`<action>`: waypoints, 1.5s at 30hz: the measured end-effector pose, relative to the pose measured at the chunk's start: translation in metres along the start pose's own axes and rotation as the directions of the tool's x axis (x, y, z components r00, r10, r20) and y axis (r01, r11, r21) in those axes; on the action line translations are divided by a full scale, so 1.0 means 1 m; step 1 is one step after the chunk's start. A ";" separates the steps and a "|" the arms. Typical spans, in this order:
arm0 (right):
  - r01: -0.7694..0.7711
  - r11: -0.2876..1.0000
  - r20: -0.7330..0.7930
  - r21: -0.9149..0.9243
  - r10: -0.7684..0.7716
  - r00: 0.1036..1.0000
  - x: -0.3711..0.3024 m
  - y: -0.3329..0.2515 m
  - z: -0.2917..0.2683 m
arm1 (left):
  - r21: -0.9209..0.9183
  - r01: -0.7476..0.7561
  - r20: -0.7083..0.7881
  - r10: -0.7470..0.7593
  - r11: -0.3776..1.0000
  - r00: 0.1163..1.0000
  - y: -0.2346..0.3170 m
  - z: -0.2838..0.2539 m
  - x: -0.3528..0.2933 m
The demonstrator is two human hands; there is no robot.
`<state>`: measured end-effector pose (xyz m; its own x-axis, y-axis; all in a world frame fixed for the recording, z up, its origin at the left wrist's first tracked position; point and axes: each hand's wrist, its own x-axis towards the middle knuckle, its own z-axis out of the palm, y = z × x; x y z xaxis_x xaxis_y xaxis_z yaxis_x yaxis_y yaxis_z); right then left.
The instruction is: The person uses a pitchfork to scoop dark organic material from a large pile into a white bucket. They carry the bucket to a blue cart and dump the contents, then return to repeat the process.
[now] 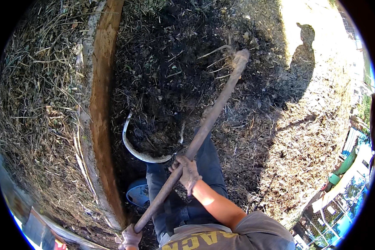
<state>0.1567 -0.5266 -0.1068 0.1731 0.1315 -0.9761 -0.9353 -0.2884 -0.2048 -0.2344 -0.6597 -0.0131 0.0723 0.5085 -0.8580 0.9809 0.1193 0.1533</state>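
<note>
A long-handled pronged hoe (208, 121) slants from the lower left up to the far middle. Its tines (216, 62) point left, over dark soil mixed with straw. My right hand (188, 171), which looks gloved, wraps round the wooden handle about midway, in front of my legs. At the handle's near end, low in the view, my left hand (131, 237) is closed round it. Left of my right hand, a pale curved pipe or hose (133, 151) lies on the ground, one end close to the handle.
A long wooden beam (102, 104) runs along my left, with straw-covered ground (37, 96) beyond it. My blue shoe (138, 194) stands beside the beam. Sunlit litter (308, 158) spreads to the right, toward wire fencing (321, 225) and blue objects at the rim.
</note>
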 end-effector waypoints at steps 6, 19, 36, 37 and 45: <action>0.412 0.893 -0.061 -0.183 -0.429 0.902 0.030 -0.202 0.042 | -0.117 -0.200 -0.017 0.200 0.973 0.980 0.197 -0.021 0.121; -0.015 0.999 0.017 -0.052 0.016 1.000 0.063 -0.012 -0.005 | -0.038 0.154 0.074 -0.151 0.987 0.986 0.078 -0.037 -0.028; 0.012 1.000 -0.124 0.028 -0.008 0.992 -0.010 0.068 -0.004 | 0.143 0.230 0.077 -0.242 0.963 0.967 -0.101 -0.014 -0.064; 0.055 0.997 -0.082 0.055 -0.050 0.995 -0.006 0.058 -0.022 | 0.146 0.172 0.040 -0.179 0.974 0.983 -0.097 -0.021 -0.055; 0.595 0.798 -0.193 -0.100 -0.602 0.775 0.006 -0.173 -0.095 | 0.073 -0.384 0.070 0.380 0.920 0.922 0.110 -0.040 0.106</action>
<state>0.3493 -0.5660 -0.0841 0.7564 0.0928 -0.6474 -0.6126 -0.2464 -0.7510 -0.1264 -0.5590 -0.0677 0.4517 0.4549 -0.7675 0.8881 -0.1476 0.4352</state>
